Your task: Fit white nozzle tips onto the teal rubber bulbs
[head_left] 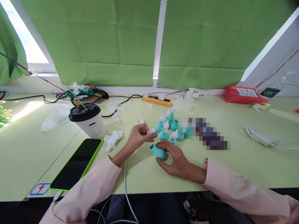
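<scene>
A white cable [125,177] is passing beneath the left wrist, where a shifting forearm could be snagging it, while the left hand [137,136] is pinching a small translucent tip [151,133] that could be slipping from so slight a grip. Near it, a teal bulb [159,152] is leaning, mouth leftward, low over the table [140,180], clamped between thumb and fingers of the right hand [174,158], whose knuckles are crowding the tipped bulbs [163,135] behind and could be toppling them.
</scene>
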Motion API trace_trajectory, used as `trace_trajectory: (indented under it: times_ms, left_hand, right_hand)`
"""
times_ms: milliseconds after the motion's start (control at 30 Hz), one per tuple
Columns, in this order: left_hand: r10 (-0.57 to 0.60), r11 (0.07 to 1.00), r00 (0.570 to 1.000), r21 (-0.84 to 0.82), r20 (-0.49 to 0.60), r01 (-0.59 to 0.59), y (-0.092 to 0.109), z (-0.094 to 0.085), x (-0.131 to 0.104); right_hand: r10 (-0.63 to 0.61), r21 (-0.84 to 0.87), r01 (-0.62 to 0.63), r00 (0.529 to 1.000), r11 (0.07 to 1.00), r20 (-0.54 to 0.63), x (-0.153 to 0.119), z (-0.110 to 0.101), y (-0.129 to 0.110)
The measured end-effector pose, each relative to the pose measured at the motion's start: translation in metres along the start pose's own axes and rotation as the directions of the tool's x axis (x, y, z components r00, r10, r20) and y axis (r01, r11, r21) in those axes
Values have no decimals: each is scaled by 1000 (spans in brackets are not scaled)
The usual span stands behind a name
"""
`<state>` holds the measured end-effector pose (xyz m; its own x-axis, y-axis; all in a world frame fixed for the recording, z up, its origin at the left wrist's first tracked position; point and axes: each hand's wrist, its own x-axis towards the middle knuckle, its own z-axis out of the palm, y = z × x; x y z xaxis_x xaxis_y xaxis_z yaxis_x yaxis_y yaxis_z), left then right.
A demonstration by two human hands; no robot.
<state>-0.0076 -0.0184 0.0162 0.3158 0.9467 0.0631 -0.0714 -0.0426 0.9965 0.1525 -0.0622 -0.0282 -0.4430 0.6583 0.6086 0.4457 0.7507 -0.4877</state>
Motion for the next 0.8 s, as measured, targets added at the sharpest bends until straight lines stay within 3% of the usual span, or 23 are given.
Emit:
trace_trajectory:
  times_ms: [167,333,533,800]
  left_hand:
    - [48,999,998,5,-37,-47,2,-6,3]
    - [-15,994,999,106,43,10,0,-4,2]
    - [-89,954,993,292,72,65,-9,4,-2]
    - [105,820,994,568,-22,-74,-19,7,-5]
  right_hand:
    - [3,-40,-8,994,999,-108,-2,-3,-5]
    - [-22,-47,16,990,999,-139,-2,-6,-9]
    - [6,-8,-6,1000,1000,-7,-2,-7,-8]
    - [21,-25,-22,999,999,-27,-3,-2,-4]
